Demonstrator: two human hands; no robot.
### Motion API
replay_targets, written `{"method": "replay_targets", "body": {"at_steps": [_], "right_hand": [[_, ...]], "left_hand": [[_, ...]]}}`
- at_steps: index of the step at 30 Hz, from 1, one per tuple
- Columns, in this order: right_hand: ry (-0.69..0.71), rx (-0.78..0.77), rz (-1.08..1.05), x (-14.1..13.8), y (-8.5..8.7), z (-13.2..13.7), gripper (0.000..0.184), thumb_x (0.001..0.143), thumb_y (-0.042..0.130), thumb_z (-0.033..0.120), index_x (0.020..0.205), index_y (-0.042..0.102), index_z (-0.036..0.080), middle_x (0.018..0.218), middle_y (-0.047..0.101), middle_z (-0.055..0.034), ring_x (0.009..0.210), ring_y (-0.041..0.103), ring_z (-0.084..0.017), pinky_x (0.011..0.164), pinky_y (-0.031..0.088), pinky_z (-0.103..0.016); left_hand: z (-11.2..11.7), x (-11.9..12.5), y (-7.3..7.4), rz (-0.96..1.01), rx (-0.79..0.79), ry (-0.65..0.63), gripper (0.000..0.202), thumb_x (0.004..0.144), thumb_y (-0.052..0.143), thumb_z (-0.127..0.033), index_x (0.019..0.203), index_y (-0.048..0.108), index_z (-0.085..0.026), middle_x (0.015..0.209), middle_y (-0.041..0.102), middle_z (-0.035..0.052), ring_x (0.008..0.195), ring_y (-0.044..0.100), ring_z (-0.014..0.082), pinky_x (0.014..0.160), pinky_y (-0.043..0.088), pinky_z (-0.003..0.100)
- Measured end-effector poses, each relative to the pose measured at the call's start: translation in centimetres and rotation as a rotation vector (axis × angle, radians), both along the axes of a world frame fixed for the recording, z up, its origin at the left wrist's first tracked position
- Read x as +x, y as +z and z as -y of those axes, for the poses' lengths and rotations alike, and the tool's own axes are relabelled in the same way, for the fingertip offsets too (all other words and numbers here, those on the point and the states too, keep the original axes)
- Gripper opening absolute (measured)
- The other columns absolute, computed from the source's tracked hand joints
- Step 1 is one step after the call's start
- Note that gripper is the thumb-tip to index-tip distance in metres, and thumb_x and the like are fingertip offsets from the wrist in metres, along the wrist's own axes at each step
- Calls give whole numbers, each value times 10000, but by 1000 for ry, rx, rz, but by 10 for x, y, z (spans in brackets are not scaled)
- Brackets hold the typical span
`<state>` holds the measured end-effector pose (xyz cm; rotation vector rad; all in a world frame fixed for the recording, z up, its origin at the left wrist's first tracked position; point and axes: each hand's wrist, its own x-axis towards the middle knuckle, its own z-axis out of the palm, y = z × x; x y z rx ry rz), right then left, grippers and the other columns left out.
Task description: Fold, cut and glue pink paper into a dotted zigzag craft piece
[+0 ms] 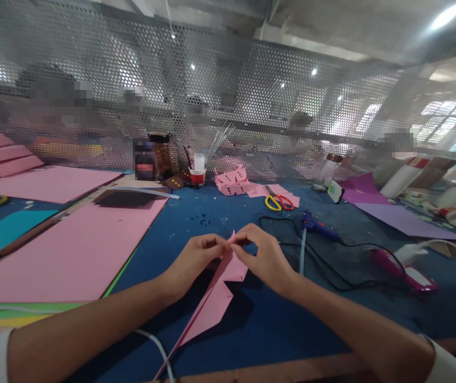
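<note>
Both hands meet at the upper end of a folded, cut piece of pink paper (pixel 212 314) in the middle of the table. My left hand (pixel 196 260) pinches its edge near the tip from the left. From the right, my right hand (pixel 265 258) grips the same tip between thumb and fingers. The paper has a notch cut in its right side and trails toward the table's front edge. Just right of my right hand, a blue glue gun (pixel 319 226) lies with its cord on the table. Yellow-and-red-handled scissors (pixel 279 202) lie beyond the hands.
Large pink sheets (pixel 72 250) cover the left side, with a teal sheet (pixel 8 234) beside them. Pink cut strips (pixel 231 181), a paper cup (pixel 198 174) and a jar (pixel 162 154) stand at the back. A magenta power strip (pixel 405 271) and purple sheets (pixel 403 218) lie right.
</note>
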<state>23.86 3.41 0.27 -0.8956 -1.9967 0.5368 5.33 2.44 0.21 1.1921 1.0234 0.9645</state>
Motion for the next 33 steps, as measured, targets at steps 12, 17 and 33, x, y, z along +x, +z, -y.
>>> {"method": "replay_targets", "body": {"at_steps": [12,17,33], "right_hand": [[-8,213,207,3,4,1,168,918,593,132,998,700,235,950,680,-42,924,630,-187,851,493,-325],[-11,265,278,7,4,0,176,938,585,157,1029,714,235,961,697,-48,931,629,-195,849,481,-341],[-24,251,399,11,6,2,262,1016,487,245,1136,718,212,1041,687,-70,964,610,-209,867,459,-359]], "left_hand": [[-4,-4,-5,108,-71,-39,204,726,773,-332,746,694,-145,721,607,3,664,560,125,640,460,235],[-4,-4,-3,131,-51,-64,177,727,750,-320,750,718,-147,704,594,-4,659,543,125,655,467,245],[-8,-9,-4,122,-56,-142,208,803,759,-339,856,720,-142,834,646,23,757,574,128,727,484,252]]}}
